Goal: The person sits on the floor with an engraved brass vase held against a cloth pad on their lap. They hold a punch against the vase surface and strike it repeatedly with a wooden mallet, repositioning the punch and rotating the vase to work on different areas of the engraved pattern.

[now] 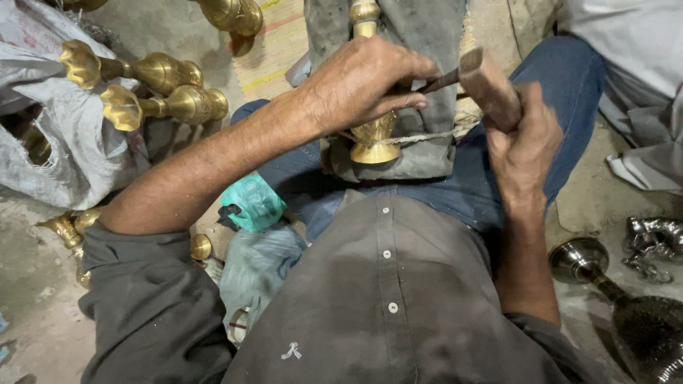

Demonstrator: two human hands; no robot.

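Observation:
My left hand (pixel 363 82) is closed around a thin dark chisel (pixel 440 80) and rests on a brass vase-shaped piece (pixel 376 139). The piece lies along a grey padded block (pixel 427 43) between my legs, tied to it with a cord (pixel 427 135). Its neck (pixel 364 18) shows above my knuckles. My right hand (pixel 523 146) grips a wooden mallet (pixel 487 82), whose head sits just beside the chisel's upper end. The mallet and right hand are slightly blurred.
Two finished brass pieces (pixel 153 89) lie on grey sacking at the left, with another (pixel 231 16) at the top. A teal bag (pixel 252 203) sits by my left thigh. Dark silvery metal pieces (pixel 605 274) lie at the right on the floor.

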